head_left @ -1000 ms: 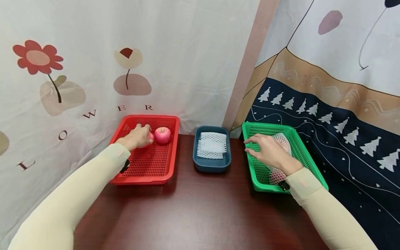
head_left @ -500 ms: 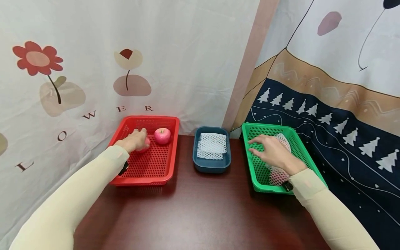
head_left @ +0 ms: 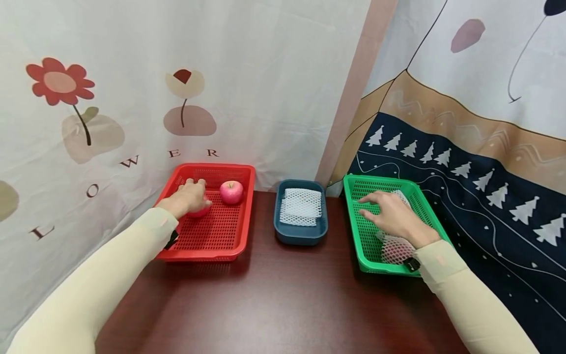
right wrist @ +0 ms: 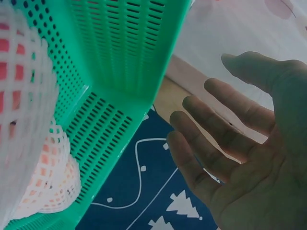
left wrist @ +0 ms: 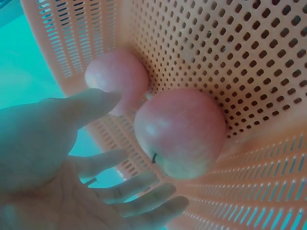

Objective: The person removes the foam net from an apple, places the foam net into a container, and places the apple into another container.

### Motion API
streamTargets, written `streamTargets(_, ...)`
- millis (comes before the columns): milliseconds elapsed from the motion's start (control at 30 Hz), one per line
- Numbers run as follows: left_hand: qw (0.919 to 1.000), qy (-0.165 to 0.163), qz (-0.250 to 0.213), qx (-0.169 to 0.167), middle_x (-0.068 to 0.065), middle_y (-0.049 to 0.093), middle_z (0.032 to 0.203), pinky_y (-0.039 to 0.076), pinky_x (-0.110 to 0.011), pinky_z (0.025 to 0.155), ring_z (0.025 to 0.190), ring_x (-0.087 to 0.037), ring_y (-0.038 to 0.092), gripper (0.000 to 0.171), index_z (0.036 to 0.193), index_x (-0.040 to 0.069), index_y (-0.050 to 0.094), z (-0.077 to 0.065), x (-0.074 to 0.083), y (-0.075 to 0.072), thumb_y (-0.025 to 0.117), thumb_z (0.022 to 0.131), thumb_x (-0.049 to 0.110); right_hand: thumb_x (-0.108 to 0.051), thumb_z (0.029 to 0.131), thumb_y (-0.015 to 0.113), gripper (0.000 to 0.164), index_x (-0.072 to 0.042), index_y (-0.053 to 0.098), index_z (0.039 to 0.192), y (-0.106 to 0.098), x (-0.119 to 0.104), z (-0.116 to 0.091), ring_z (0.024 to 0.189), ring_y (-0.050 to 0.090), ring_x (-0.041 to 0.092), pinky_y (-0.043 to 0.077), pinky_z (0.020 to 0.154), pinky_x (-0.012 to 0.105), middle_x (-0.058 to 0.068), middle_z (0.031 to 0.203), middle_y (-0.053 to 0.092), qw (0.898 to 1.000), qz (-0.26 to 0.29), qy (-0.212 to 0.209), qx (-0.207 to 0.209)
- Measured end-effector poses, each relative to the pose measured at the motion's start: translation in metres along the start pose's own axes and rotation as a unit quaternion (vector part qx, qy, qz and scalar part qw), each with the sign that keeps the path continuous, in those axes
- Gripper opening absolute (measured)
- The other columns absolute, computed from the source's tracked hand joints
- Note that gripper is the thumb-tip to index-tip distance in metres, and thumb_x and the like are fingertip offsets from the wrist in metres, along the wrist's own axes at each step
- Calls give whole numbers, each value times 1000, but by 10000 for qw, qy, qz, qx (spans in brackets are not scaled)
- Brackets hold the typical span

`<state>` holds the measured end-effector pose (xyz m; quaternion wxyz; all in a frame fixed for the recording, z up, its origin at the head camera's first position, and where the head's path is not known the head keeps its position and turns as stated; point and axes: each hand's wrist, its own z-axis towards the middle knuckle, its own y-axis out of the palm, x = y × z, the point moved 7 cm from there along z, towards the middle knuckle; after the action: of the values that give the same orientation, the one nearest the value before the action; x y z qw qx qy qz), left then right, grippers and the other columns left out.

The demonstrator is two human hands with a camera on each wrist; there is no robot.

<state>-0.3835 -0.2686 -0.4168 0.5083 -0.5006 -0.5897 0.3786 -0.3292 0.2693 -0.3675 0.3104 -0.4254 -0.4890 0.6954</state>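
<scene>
My left hand (head_left: 184, 197) is low over the red basket (head_left: 223, 255), its fingers extended and spread above a pink-red apple (head_left: 200, 212). In the left wrist view that apple (left wrist: 182, 132) shows its stem just beyond the fingertips; my thumb overlaps the other apple (left wrist: 115, 74). That second apple (head_left: 232, 192) lies by the far right side of the basket. My right hand (head_left: 393, 214) hovers over the green basket (head_left: 360, 243), fingers loosely bent and holding nothing. Beneath it are apples in white foam nets (head_left: 395, 250), partly hidden by the hand; the right wrist view shows a netted apple (right wrist: 21, 86) close up.
Between the baskets stands a small blue tray (head_left: 299, 237) with white foam nets (head_left: 300, 206) stacked in it. All three containers sit on a dark reddish-brown table (head_left: 283, 295). Printed curtains (head_left: 274, 98) hang right behind them.
The apple under my left hand has shifted left and nearer to me, away from the other apple. The left hand moved slightly left with it; my right hand drifted slightly right.
</scene>
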Motion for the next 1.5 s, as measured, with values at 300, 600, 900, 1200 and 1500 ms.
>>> streamTargets(300,9995,121,-152,230,-48,30,175,42,-85,127,159,-71,40,76,171,-8,41,-18,10,-19,74,113,30,-23,112,80,36,-4,81,142,-8,7,-2,133,77,47,62,114,68,23,144,81,9999,-7,119,2)
streamTargets(600,9976,412,-298,477,-41,39,173,49,-84,122,153,-62,51,77,172,-3,43,-40,34,-37,77,112,34,-28,114,78,40,-3,79,145,-12,21,-4,131,76,49,63,109,71,27,144,79,9994,74,318,-92)
streamTargets(900,9943,786,-252,681,-34,48,167,55,-83,115,147,-59,58,72,170,1,50,-58,62,-39,77,111,34,-45,112,80,46,-10,82,142,-2,52,-1,127,78,43,66,104,64,21,142,81,9989,444,141,42)
streamTargets(1200,9872,1126,-182,1119,-30,57,159,67,-71,100,133,-51,66,67,165,3,58,-73,84,-31,81,109,34,-35,113,77,41,-7,81,143,-8,37,-6,131,75,49,63,107,73,25,145,79,9988,331,342,-65)
streamTargets(1500,9792,1387,-229,1461,-21,66,148,69,-60,93,121,-41,70,57,158,13,65,-91,100,-23,82,108,33,-26,115,75,38,-3,79,144,-11,36,-5,130,76,50,63,106,72,28,146,78,9991,130,402,-61)
